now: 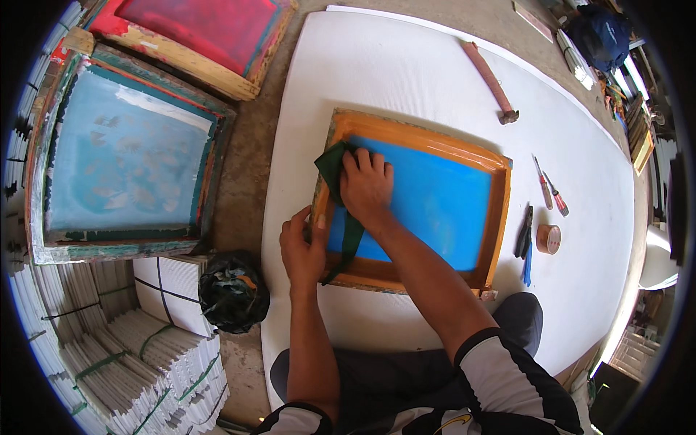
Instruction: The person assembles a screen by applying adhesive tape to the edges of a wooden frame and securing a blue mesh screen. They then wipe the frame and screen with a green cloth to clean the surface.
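A shallow orange-brown wooden frame (pixel 428 133) stretched with bright blue mesh (pixel 435 196) lies on a large white sheet (pixel 580 290), just in front of the person's lap. A dark green cloth strip (pixel 330 165) spills over its left bar, one tail trailing across the mesh to the near bar. The left hand (pixel 303 246) grips the left bar, thumb on top and fingers along the outside. The right hand (pixel 368 185) lies palm down on the cloth by the far left corner, fingers bent; whether they pinch it cannot be told.

Pressing too hard there could stretch or tear the mesh, and a loose left grip could let the frame skid. The trailing tail might bunch or snag on the near bar.

Beyond the frame lies a hammer with a reddish-brown handle (pixel 489 80); to the right, two slim red-handled screwdrivers (pixel 542 181), a round tan tape roll (pixel 549 238) and a black-and-blue hand tool (pixel 523 235). Should the frame slide right, it could knock these.
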The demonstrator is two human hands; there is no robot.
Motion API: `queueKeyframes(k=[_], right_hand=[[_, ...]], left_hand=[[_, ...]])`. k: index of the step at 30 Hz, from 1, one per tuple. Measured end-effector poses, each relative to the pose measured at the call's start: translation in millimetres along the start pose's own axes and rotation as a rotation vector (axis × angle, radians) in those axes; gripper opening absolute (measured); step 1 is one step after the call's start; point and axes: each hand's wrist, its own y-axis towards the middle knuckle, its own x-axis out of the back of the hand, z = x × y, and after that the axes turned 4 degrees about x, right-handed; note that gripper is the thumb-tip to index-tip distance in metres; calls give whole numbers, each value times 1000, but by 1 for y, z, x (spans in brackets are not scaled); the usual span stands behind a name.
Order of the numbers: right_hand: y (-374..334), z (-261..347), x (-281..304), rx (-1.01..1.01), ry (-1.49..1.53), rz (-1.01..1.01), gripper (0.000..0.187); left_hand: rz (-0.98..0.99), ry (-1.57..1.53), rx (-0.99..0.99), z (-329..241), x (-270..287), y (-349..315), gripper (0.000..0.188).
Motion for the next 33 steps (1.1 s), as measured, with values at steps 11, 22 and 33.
queueKeyframes(k=[11,22,33], right_hand=[[22,-12,-6,65,-73,15,22],[34,-13,-8,-28,-45,66,17],[50,-21,1,46,-87,47,10]], left_hand=[[21,24,-25,6,-1,2,42],[57,30,-6,2,3,2,43],[13,8,-102,11,1,3,42]])
